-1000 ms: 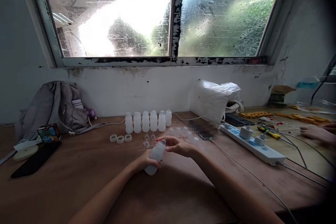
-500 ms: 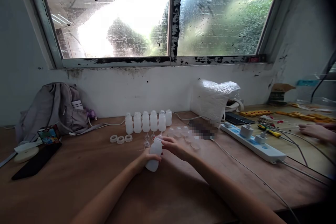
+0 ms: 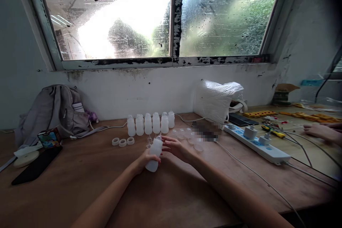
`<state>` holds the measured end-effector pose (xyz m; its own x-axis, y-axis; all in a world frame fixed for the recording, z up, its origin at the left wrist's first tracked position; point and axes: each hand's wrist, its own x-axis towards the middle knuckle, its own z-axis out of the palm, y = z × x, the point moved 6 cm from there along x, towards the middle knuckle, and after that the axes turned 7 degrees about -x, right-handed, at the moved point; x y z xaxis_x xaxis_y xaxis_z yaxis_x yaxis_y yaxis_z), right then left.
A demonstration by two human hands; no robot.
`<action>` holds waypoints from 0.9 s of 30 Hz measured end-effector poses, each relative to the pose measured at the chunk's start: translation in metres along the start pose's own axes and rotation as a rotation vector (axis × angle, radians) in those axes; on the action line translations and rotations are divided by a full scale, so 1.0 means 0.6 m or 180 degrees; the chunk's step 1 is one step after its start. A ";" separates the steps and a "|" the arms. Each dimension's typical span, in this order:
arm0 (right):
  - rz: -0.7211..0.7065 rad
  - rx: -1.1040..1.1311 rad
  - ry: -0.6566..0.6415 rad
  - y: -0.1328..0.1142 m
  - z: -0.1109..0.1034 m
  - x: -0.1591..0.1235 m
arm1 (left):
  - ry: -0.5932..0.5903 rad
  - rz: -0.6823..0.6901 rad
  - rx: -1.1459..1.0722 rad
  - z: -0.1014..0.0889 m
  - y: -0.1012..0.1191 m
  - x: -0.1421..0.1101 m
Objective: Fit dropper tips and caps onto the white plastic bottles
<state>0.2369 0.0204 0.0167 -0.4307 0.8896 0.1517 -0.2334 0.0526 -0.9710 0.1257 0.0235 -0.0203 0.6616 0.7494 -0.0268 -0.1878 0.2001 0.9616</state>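
My left hand (image 3: 143, 159) grips a small translucent white bottle (image 3: 154, 153) near its base and holds it almost upright over the wooden table (image 3: 80, 181). My right hand (image 3: 175, 147) rests against the bottle's upper side, fingers partly extended and touching it. Just behind stands a row of several like bottles (image 3: 149, 124). Small clear stemmed pieces (image 3: 148, 139) stand in front of that row. Clear round caps (image 3: 191, 137) lie to the right of my right hand.
Three white rings (image 3: 122, 141) lie left of the bottles. A grey backpack (image 3: 53, 110), a small printed box (image 3: 48, 137) and a black phone (image 3: 36, 165) sit at the left. A white bag (image 3: 217, 99) and a power strip (image 3: 258, 146) are on the right. Another person's hand (image 3: 319, 131) works at far right.
The bottle has been tipped from a slant to nearly upright and moved slightly away from me. My right hand has shifted from its top to its side.
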 end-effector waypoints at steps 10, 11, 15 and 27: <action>-0.0050 0.0154 0.0254 -0.002 -0.014 -0.003 | 0.0639 0.0179 -0.0424 -0.013 0.002 -0.002; -0.0042 0.0143 0.0330 -0.002 -0.020 -0.003 | 0.0632 0.0152 -0.0425 -0.015 0.002 -0.001; -0.0034 0.0081 0.0257 -0.001 -0.016 -0.001 | 0.0397 0.0110 0.0009 -0.009 0.002 0.002; -0.0260 -0.1033 0.0395 -0.006 0.007 -0.007 | 0.0300 0.0670 0.1499 0.015 0.015 0.008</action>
<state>0.2360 0.0145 0.0201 -0.3081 0.9239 0.2269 0.0350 0.2494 -0.9678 0.1337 0.0229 -0.0093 0.5723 0.8008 0.1768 0.0516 -0.2503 0.9668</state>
